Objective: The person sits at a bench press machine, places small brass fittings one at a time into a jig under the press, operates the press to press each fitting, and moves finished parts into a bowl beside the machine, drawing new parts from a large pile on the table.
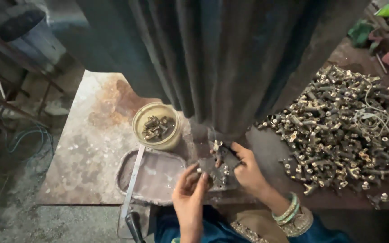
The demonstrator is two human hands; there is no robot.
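**Head view: small brass fittings handled at the bench**

Your left hand [190, 189] pinched a fitting [199, 171] near the tray [151, 173]. Your right hand [244, 166] gripped another [217, 146] under the machine [221, 67]. Steadier work meant keeping both low, beside the pile [343, 130].

To your right, the heap of brass fittings [343, 130] covers most of the surface [266, 153]. Ahead, the dark curtain [221, 58] hangs down and closes that way. To your left, the round tin [157, 126] and shallow tray [151, 175] crowd in; beyond them the rusty plate [91, 135] lies bare.
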